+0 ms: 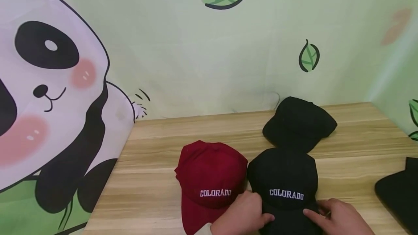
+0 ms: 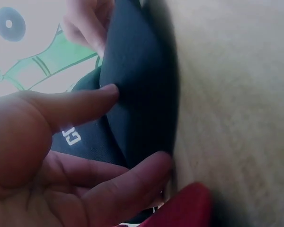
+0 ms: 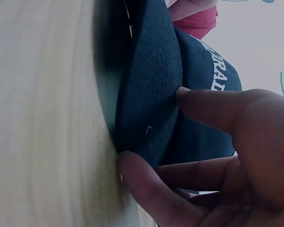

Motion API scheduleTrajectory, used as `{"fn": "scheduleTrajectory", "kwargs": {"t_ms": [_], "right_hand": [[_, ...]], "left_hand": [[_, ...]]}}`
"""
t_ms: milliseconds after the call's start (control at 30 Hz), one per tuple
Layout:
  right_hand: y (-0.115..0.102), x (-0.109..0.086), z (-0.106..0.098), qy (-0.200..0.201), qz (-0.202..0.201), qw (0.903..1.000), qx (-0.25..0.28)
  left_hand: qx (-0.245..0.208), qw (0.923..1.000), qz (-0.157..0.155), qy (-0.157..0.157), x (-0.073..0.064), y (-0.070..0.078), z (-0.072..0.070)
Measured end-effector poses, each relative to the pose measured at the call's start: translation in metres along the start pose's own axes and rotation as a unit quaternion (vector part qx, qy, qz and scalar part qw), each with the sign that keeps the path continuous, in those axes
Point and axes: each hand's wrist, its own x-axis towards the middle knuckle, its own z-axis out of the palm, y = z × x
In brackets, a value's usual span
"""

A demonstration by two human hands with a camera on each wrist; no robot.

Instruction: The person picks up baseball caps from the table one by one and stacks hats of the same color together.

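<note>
Two hands are working at the lower middle of the head view, where a black cap [image 1: 287, 171] with white COLORADO lettering is lying crown up on the wooden table [image 1: 130, 198], its brim pointing to the bottom edge. The left hand [image 1: 240, 213] is pinching the left side of the brim, its thumb [image 2: 111, 91] pressing on top and a finger curling to the edge; the right hand [image 1: 343, 218] is pinching the other side the same way. A red cap [image 1: 212, 169] is sitting just left of it, also lettered, and a second black cap [image 1: 298, 122] is lying behind it, towards the upper right. Another black thing is showing at the right edge [image 1: 400, 200], cut off by the frame. Handling the brim well is probably calling for even, light pressure from both thumbs — matching the two sides so the curve is staying symmetrical and the lettering is facing front. The left knuckles are lying close to the red cap, so small movements there are looking wise — a wide one could be nudging it askew.
</note>
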Motion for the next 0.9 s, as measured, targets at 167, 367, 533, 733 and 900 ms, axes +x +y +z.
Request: {"fn": "scheduleTrajectory", "kwargs": {"t_ms": [167,367,533,733,900], "right_hand": [[0.003,0.003,-0.003,0.019,-0.016,0.9995,-0.018],[0.006,0.002,-0.002,0.04,-0.026,0.9986,-0.023],[0.008,0.003,-0.002,0.025,-0.017,0.9993,-0.022],[0.008,0.004,-0.005,-0.005,-0.018,0.9998,-0.009],[0.007,0.003,-0.01,-0.01,-0.018,0.9998,-0.008]], "left_hand": [[0.039,0.9991,-0.018,0.003,0.001,0.008,0.004],[0.044,0.9989,-0.013,0.006,0.002,0.009,0.004],[0.031,0.9995,0.001,-0.002,0.0,0.005,0.001],[0.04,0.9986,0.036,0.002,-0.005,-0.001,-0.004],[0.042,0.9977,0.049,-0.019,-0.008,-0.002,-0.014]]}}
